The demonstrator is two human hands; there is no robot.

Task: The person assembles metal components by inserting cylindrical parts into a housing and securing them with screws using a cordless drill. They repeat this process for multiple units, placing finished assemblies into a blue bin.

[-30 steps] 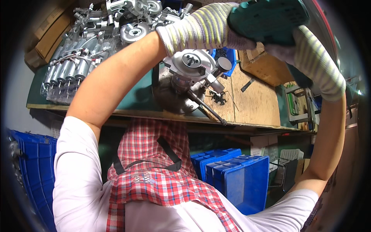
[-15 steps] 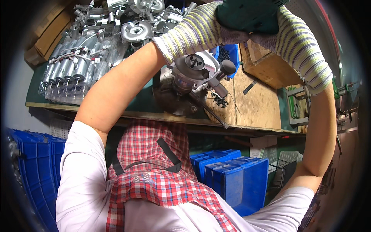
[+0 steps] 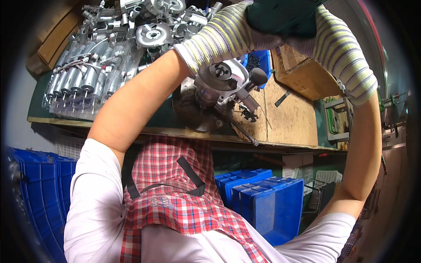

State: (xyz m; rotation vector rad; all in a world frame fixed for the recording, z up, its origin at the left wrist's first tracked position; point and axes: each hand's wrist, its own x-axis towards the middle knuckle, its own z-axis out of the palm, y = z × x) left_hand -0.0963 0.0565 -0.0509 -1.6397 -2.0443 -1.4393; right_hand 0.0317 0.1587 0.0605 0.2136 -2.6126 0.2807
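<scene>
Both my hands wear striped knit gloves and are raised at the top of the view. My left hand (image 3: 230,31) and my right hand (image 3: 340,48) grip a dark green piece (image 3: 283,18) from either side. Its upper part is cut off by the picture's edge, so I cannot tell its kind. Most of my fingers are hidden behind or under it. Below, on the bench, a silver metal motor housing (image 3: 215,81) with a round disc sits on a dark round base (image 3: 193,111). Small black screws (image 3: 248,114) lie beside it on a wooden board (image 3: 291,125).
Several silver cylindrical motors (image 3: 90,79) in clear plastic trays stand at the left, with metal castings (image 3: 153,35) behind. A blue bin (image 3: 264,65) of black screws and a cardboard box (image 3: 300,76) stand beyond the board. Blue crates (image 3: 276,210) sit below the bench.
My hands keep their grip on the dark green piece, nearly in place. The view has shifted very slightly; nothing was taken up or let go.
</scene>
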